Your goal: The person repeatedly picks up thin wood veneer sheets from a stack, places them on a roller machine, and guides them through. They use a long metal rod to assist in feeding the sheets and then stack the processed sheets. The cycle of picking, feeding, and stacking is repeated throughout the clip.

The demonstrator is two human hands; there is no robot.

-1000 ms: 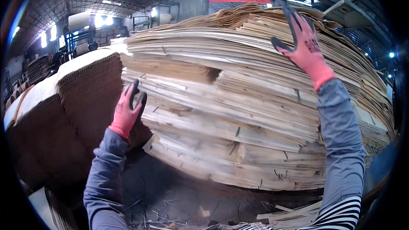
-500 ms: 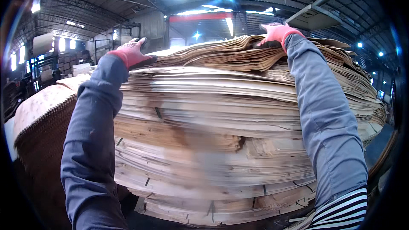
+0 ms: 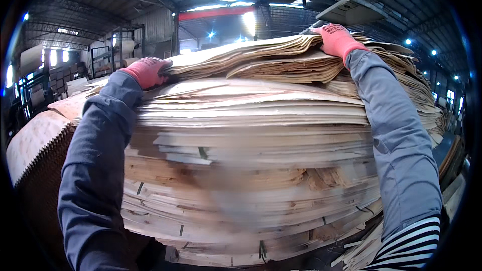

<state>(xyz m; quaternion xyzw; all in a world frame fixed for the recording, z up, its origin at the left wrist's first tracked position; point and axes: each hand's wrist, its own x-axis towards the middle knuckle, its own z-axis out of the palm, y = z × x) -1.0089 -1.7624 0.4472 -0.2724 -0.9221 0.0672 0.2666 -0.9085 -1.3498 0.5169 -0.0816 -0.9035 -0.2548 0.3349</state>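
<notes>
Overhead, thin, wavy, pale veneer sheets [image 3: 261,57]

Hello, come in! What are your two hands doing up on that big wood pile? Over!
Left hand gripping the top bundle of veneer sheets at its left end. Right hand clamped on its far right. Tall veneer stack underneath, nothing blocking.

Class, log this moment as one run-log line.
left hand: gripping top veneer sheets | right hand: gripping same sheets, far side | veneer stack: tall, uneven edges
</notes>
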